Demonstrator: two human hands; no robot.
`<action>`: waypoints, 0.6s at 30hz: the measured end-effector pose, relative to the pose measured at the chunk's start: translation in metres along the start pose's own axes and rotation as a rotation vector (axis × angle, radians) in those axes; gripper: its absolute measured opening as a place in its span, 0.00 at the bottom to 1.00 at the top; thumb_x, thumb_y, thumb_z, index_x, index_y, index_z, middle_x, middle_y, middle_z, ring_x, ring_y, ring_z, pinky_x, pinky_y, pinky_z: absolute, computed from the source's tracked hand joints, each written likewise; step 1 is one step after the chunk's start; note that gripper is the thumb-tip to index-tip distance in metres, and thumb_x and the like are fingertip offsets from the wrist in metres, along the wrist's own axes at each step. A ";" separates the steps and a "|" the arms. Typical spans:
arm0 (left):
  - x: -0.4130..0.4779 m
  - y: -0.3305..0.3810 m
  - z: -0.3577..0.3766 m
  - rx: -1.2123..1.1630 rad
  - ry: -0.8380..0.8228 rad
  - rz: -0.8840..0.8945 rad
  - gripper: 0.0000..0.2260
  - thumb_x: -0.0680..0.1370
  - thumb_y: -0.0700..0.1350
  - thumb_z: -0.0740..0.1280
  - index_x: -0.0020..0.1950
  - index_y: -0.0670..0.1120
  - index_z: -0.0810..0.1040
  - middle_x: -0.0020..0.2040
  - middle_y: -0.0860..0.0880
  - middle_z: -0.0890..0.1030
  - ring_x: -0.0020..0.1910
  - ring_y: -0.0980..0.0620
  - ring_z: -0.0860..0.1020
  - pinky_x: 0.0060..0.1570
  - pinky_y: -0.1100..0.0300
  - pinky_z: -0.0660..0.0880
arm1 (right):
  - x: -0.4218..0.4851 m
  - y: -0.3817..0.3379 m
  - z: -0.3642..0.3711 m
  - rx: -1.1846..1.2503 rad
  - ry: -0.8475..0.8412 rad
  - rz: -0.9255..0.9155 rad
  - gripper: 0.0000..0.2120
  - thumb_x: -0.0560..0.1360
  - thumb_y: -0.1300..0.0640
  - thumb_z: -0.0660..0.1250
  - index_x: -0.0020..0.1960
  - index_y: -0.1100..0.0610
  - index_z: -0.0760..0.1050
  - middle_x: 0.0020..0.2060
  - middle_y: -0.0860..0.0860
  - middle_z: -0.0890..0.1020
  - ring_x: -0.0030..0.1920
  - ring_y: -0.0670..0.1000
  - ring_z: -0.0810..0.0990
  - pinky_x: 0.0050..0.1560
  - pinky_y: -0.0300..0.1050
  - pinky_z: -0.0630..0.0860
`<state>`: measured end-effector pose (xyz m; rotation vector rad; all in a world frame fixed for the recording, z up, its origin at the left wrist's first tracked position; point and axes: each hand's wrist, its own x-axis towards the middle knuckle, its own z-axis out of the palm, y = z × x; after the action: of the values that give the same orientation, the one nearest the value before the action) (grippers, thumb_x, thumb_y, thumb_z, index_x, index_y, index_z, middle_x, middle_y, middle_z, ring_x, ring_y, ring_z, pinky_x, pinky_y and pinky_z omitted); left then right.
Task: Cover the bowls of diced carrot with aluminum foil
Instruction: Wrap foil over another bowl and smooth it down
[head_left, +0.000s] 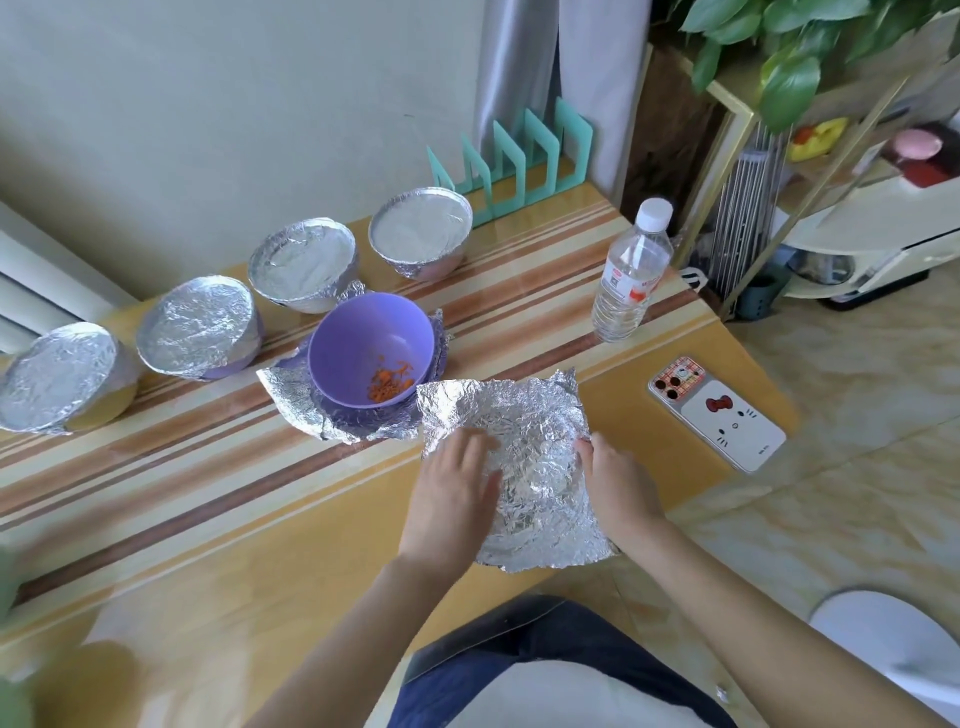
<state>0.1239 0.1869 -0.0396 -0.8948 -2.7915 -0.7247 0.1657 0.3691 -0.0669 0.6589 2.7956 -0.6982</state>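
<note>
Both hands are on one crumpled foil sheet (530, 415) lying flat near the front edge of the worktop (208, 519). The left hand (457, 488) lies flat on it with straight, spread fingers and grips nothing. The right hand (618, 483) rests at the sheet's right edge with its fingertips bent down; whether they pinch the foil I cannot tell.

Five bowls in all. Four are already capped with foil, standing in a row along the wall: first (57, 376), second (200, 325), third (304, 262) and fourth (421, 228). One purple bowl (358, 343) is uncovered, with a small heap of diced carrot (389, 387) inside. It sits on a second loose foil sheet (296, 400), just beside the one under the hands.

One clear plastic bottle (631, 270) stands to the right, its red-and-white label too small to read. One phone (727, 421) lies face down, its case showing a cartoon cat face with a red bow; the tiny print near its corner is illegible. One teal rack (519, 150) stands against the wall.
</note>
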 end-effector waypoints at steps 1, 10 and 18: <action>-0.003 -0.003 0.010 0.117 -0.088 0.076 0.15 0.75 0.44 0.67 0.61 0.45 0.71 0.63 0.45 0.74 0.62 0.44 0.73 0.59 0.48 0.73 | 0.000 0.000 0.000 0.004 0.001 0.000 0.14 0.83 0.51 0.47 0.45 0.57 0.65 0.27 0.48 0.68 0.24 0.46 0.65 0.22 0.40 0.57; -0.008 -0.015 0.037 0.444 -0.469 -0.017 0.30 0.73 0.61 0.53 0.72 0.49 0.64 0.73 0.43 0.63 0.73 0.40 0.58 0.66 0.39 0.52 | -0.003 -0.008 -0.008 -0.120 0.123 -0.036 0.15 0.81 0.55 0.56 0.65 0.60 0.65 0.39 0.49 0.76 0.33 0.47 0.74 0.29 0.35 0.66; -0.004 -0.013 0.039 0.415 -0.500 -0.033 0.36 0.69 0.63 0.63 0.72 0.49 0.60 0.73 0.43 0.64 0.73 0.39 0.57 0.70 0.36 0.53 | 0.005 -0.052 -0.005 -0.117 0.162 -0.728 0.28 0.66 0.78 0.64 0.64 0.64 0.71 0.64 0.59 0.73 0.66 0.59 0.71 0.68 0.50 0.68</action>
<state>0.1209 0.1942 -0.0806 -1.0566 -3.1953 0.1107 0.1366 0.3322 -0.0434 -0.3752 3.1840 -0.5882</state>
